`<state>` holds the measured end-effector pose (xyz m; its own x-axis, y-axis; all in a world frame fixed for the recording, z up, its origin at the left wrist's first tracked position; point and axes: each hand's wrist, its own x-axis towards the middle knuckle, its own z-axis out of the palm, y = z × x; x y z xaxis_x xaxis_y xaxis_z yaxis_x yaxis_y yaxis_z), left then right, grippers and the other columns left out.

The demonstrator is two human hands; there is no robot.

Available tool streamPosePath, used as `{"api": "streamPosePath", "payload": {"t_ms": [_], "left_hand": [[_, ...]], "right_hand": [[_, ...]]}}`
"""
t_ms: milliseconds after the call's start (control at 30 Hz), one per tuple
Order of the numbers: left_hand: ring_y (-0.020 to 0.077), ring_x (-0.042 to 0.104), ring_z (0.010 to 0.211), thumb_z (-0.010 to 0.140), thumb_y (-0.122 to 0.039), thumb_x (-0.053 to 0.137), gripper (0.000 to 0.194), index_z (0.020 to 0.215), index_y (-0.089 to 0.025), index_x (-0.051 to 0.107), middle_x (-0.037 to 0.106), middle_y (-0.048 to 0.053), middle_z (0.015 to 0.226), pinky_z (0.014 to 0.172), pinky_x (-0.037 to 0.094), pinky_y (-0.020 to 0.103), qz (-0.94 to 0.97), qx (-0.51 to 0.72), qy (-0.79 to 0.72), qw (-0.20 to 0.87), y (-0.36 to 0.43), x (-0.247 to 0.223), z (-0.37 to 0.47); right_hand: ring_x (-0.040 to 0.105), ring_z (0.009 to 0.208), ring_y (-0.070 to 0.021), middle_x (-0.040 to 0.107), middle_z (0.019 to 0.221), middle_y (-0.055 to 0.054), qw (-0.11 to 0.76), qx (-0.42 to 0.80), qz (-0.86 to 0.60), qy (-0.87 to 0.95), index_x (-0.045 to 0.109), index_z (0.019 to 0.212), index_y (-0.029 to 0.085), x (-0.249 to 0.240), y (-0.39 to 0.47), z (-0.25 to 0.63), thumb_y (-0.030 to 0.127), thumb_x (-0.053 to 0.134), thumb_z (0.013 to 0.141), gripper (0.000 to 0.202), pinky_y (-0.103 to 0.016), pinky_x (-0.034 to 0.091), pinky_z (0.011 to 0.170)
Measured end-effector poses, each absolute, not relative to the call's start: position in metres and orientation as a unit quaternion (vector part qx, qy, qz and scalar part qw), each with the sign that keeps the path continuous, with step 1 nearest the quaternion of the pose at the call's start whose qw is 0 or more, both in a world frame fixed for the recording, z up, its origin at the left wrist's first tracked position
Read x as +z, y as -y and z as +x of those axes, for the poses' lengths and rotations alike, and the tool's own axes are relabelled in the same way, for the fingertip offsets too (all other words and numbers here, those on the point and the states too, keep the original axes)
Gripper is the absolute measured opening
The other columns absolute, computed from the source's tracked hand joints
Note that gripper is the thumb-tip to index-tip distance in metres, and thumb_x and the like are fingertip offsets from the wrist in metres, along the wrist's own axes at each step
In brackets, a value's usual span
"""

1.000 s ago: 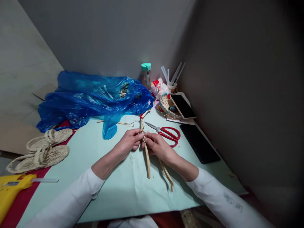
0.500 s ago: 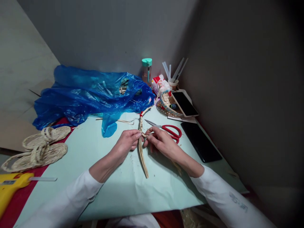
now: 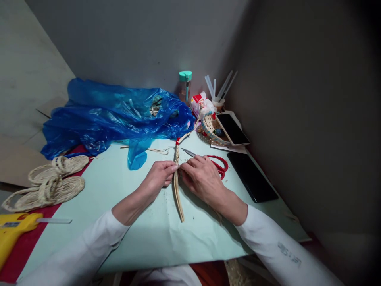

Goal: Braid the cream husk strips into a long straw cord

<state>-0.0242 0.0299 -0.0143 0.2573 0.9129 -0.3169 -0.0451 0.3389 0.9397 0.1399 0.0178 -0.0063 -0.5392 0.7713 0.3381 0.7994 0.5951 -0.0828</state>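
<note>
A braided straw cord (image 3: 177,151) with a red tie near its top runs down the middle of the light green sheet, its loose strands hanging below my hands. My left hand (image 3: 160,174) pinches the cord at the lower end of the braid, thumb and forefinger together. Right beside it, my right hand (image 3: 202,178) is closed with its back up, fingertips at the same spot; the strand between them is mostly hidden. Red-handled scissors (image 3: 218,161) lie just behind my right hand, partly covered by it.
Behind is a blue plastic bag (image 3: 119,115). Woven sandals (image 3: 59,186) and a yellow glue gun (image 3: 18,226) lie left. On the right are a black phone (image 3: 252,176), a small basket (image 3: 208,127) holding another phone (image 3: 232,129), and a lidded jar (image 3: 185,87).
My right hand has rolled over so its back faces up, and its fingers have come closer to my left hand. The left hand stays nearly in place on the braid.
</note>
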Motion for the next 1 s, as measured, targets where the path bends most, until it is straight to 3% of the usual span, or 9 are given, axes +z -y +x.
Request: {"api": "streamPosePath", "payload": {"t_ms": [133, 267, 367, 433, 633, 800, 867, 1000], "left_hand": [[0.0023, 0.019, 0.043, 0.074, -0.034, 0.063, 0.024, 0.070, -0.012, 0.056, 0.031, -0.008, 0.052, 0.043, 0.008, 0.020, 0.452, 0.362, -0.483, 0.657, -0.028, -0.011, -0.023], [0.0023, 0.020, 0.043, 0.072, -0.032, 0.065, 0.022, 0.077, -0.011, 0.060, 0.036, -0.007, 0.054, 0.044, 0.008, 0.020, 0.450, 0.360, -0.483, 0.659, -0.029, -0.010, -0.023], [0.0024, 0.016, 0.044, 0.069, -0.033, 0.069, 0.025, 0.076, -0.011, 0.061, 0.031, -0.008, 0.053, 0.044, 0.008, 0.021, 0.440, 0.362, -0.481, 0.666, -0.031, -0.012, -0.023], [0.0028, 0.015, 0.044, 0.069, -0.034, 0.069, 0.025, 0.076, -0.011, 0.061, 0.025, -0.010, 0.052, 0.044, 0.008, 0.021, 0.440, 0.363, -0.481, 0.665, -0.032, -0.012, -0.023], [0.0035, 0.017, 0.044, 0.072, -0.033, 0.065, 0.022, 0.070, -0.013, 0.055, 0.023, -0.010, 0.052, 0.043, 0.010, 0.020, 0.462, 0.359, -0.502, 0.637, -0.030, -0.012, -0.022], [0.0035, 0.017, 0.041, 0.075, -0.031, 0.061, 0.019, 0.069, -0.013, 0.056, 0.022, -0.010, 0.050, 0.042, 0.010, 0.021, 0.463, 0.359, -0.531, 0.613, -0.028, -0.014, -0.022], [0.0033, 0.016, 0.041, 0.076, -0.030, 0.060, 0.019, 0.069, -0.013, 0.057, 0.021, -0.010, 0.048, 0.042, 0.009, 0.021, 0.460, 0.359, -0.535, 0.611, -0.028, -0.014, -0.022], [0.0029, 0.015, 0.041, 0.077, -0.031, 0.059, 0.020, 0.072, -0.012, 0.058, 0.021, -0.010, 0.049, 0.042, 0.007, 0.021, 0.457, 0.365, -0.518, 0.624, -0.029, -0.015, -0.023]], "right_hand": [[0.050, 0.075, -0.0182, 0.061, 0.078, -0.007, 0.205, 0.005, -0.486, 0.850, 0.059, 0.081, 0.015, -0.007, -0.019, 0.138, 0.023, 0.043, 0.090, 0.020, -0.031, 0.031, 0.069], [0.048, 0.059, -0.0127, 0.058, 0.066, -0.001, 0.271, 0.184, -0.549, 0.769, 0.055, 0.076, 0.016, -0.008, -0.024, 0.139, 0.022, 0.045, 0.086, 0.016, -0.025, 0.031, 0.057], [0.047, 0.054, -0.0104, 0.055, 0.059, 0.002, 0.316, 0.302, -0.558, 0.705, 0.052, 0.070, 0.017, -0.008, -0.028, 0.139, 0.025, 0.046, 0.085, 0.017, -0.022, 0.030, 0.053], [0.047, 0.054, -0.0102, 0.055, 0.059, 0.003, 0.332, 0.320, -0.559, 0.690, 0.052, 0.069, 0.017, -0.008, -0.029, 0.138, 0.026, 0.047, 0.084, 0.018, -0.022, 0.031, 0.052], [0.051, 0.060, -0.0128, 0.061, 0.071, -0.002, 0.292, 0.179, -0.541, 0.768, 0.056, 0.082, 0.017, -0.002, -0.029, 0.139, 0.023, 0.042, 0.090, 0.018, -0.025, 0.032, 0.058], [0.053, 0.090, -0.0253, 0.061, 0.098, -0.014, 0.167, -0.007, -0.566, 0.807, 0.055, 0.098, 0.015, 0.008, -0.032, 0.171, 0.031, 0.048, 0.089, 0.020, -0.032, 0.036, 0.071], [0.052, 0.092, -0.0293, 0.059, 0.097, -0.018, 0.099, -0.054, -0.594, 0.797, 0.056, 0.098, 0.013, 0.009, -0.032, 0.184, 0.032, 0.053, 0.086, 0.023, -0.035, 0.036, 0.073], [0.054, 0.084, -0.0272, 0.060, 0.091, -0.017, 0.033, -0.040, -0.585, 0.809, 0.056, 0.092, 0.013, 0.002, -0.032, 0.191, 0.024, 0.048, 0.087, 0.015, -0.035, 0.037, 0.070]]}}
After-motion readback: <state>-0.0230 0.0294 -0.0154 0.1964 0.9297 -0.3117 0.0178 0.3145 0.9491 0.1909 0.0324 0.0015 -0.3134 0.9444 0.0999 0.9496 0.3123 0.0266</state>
